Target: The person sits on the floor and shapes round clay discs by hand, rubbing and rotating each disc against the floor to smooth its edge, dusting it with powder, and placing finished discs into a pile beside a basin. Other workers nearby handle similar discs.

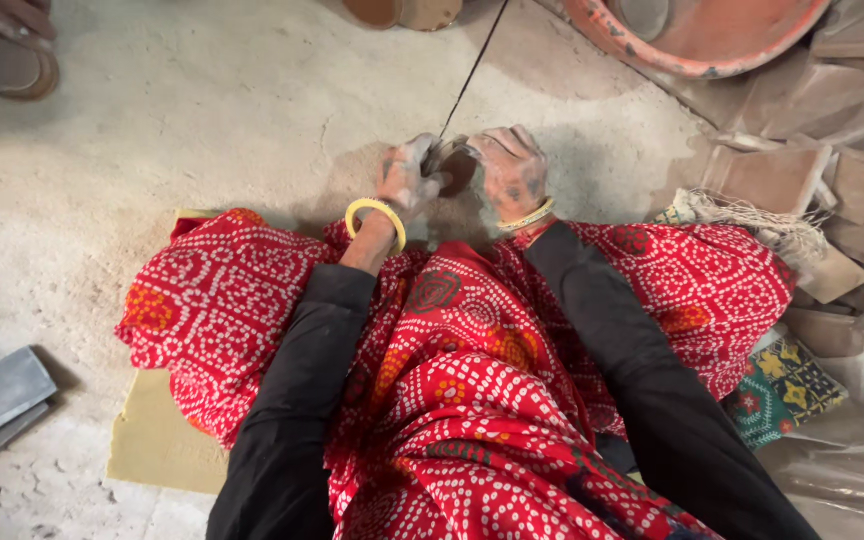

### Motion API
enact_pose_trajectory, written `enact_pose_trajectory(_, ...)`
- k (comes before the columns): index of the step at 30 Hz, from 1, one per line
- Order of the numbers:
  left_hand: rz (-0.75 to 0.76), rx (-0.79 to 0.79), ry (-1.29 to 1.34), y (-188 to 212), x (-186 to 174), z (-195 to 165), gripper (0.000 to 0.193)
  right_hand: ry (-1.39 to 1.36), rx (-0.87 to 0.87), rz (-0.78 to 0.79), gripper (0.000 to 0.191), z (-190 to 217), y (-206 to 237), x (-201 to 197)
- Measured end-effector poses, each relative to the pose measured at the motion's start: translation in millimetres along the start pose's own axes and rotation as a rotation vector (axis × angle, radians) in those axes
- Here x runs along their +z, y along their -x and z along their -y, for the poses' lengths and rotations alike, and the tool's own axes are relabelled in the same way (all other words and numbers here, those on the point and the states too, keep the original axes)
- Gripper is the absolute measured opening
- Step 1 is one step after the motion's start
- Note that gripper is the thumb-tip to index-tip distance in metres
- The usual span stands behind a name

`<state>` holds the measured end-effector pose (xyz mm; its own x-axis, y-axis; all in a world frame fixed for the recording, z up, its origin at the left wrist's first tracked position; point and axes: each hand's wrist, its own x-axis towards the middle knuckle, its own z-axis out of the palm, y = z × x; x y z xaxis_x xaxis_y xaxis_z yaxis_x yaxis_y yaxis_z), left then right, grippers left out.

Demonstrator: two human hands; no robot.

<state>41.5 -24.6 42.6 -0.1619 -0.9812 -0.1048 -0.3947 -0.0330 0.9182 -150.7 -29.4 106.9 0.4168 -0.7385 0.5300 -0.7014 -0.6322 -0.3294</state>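
We close both hands, left hand (407,180) and right hand (512,172), around a small brown clay piece (455,165) above the floor (202,110); a thin wire (472,68) meets it.

Both hands' grip hides most of the small brown piece (455,166)

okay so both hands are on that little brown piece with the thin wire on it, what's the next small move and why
Probably draw the thin wire a little further through the small brown piece. The left hand and right hand both pinch the piece, and the wire runs taut and straight away from it.
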Motion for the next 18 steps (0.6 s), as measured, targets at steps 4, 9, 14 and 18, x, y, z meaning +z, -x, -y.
enact_pose_trajectory(4,-0.063,0.102,-0.071,3.1,-4.2,-8.4,0.038,-0.03,0.054,-0.041,0.024,-2.7,5.9,4.8)
enact_pose_trajectory(9,-0.139,0.28,-0.235,3.7,5.4,-11.4,0.042,0.113,-0.195,-0.065,0.01,1.6,11.9,22.5)
enact_pose_trajectory(14,-0.047,0.126,-0.143,-0.9,4.5,-6.4,0.052,0.142,-0.159,-0.113,0.018,-26.6,32.5,41.0)
enact_pose_trajectory(18,0.01,0.015,0.128,-4.0,-1.1,0.0,0.045,-0.015,0.201,-0.06,0.01,-54.0,52.4,46.7)
